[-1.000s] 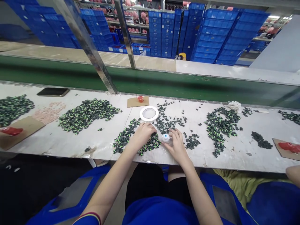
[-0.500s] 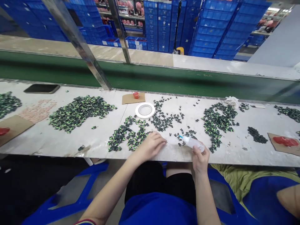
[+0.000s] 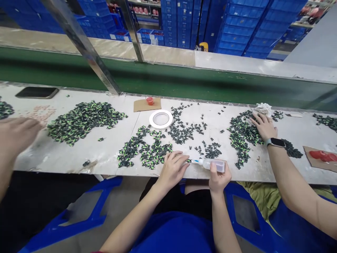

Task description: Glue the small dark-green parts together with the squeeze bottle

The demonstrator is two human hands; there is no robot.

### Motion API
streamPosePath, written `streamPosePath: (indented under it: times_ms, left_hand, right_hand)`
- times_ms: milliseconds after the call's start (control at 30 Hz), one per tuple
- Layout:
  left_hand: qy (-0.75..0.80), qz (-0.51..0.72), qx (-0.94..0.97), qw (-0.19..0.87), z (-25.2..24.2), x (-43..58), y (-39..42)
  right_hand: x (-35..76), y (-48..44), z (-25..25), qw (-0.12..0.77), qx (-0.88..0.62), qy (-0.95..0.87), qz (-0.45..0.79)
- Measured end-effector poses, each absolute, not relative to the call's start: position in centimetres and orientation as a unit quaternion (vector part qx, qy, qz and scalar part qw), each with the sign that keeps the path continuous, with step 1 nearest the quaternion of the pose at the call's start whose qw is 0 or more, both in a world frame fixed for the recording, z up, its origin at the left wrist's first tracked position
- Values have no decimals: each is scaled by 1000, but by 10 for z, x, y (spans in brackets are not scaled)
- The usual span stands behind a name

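Note:
My right hand is closed around a translucent squeeze bottle, which lies nearly level with its blue nozzle pointing left. The nozzle tip meets a small black-and-green piece pinched in the fingertips of my left hand. Beside my left hand spreads a pile of black-and-green pieces. Loose small black parts lie just beyond the bottle, and more black parts are scattered farther back. Behind the piles rests a roll of white tape.
At right, a co-worker's hand with a watch touches another pile. Another person's blurred hand is at far left. A large pile, a phone, cardboard with a red cup and a metal post stand around.
The bottle has tilted level and moved left, its nozzle now at the piece in my left hand. Two other people's hands have come into view, one at each side. The view has shifted slightly.

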State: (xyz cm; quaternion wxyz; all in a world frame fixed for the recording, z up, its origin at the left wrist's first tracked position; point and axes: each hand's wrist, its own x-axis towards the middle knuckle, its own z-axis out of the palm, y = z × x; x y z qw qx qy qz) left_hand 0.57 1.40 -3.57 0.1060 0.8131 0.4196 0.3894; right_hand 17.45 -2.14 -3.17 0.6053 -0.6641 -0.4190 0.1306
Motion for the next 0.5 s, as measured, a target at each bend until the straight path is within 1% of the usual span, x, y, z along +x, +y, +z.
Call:
streamPosePath:
  times_ms: [167,500]
  left_hand:
    - [415,427,798,96,-40,10,16]
    - [414,439,789,121,-36,10,17]
  right_hand:
    - [175,-23,-33,554,-690,-456,97]
    - [174,-21,-28,520,-707,-470,96]
